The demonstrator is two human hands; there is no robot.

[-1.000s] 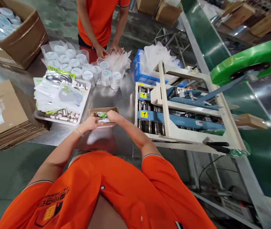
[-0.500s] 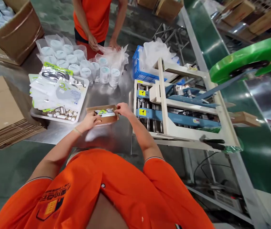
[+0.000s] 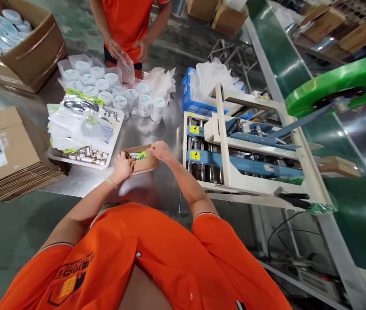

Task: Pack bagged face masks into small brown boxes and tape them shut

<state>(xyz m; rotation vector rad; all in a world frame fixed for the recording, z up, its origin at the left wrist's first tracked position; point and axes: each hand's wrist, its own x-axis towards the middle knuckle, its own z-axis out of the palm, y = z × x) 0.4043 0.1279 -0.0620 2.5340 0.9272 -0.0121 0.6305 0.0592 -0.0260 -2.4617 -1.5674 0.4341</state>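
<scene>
A small open cardboard box (image 3: 147, 165) rests on the metal table in front of me, with a green and white packet (image 3: 142, 155) inside it. My left hand (image 3: 124, 166) is closed on the box's left end, its fingertips over the rim. At the opposite end, my right hand (image 3: 161, 151) pinches the upper right edge. The fingers partly cover both ends. To the left is a white tray (image 3: 117, 129) with flat mask packets (image 3: 89, 125) piled over small brown and white pieces (image 3: 89, 155).
Bagged stacks of round white tubs (image 3: 105, 86) stand behind the tray, before a co-worker in orange (image 3: 126, 26). Flattened cartons (image 3: 11, 150) and a large carton of tubs (image 3: 34, 60) are left. Right are a box-taping machine (image 3: 241, 150) and a blue crate (image 3: 187, 92).
My left hand reaches further over the box's left end, and the packet inside sits differently. The co-worker's hands have lifted off the bags, with a clear bag in one. The view has shifted slightly.
</scene>
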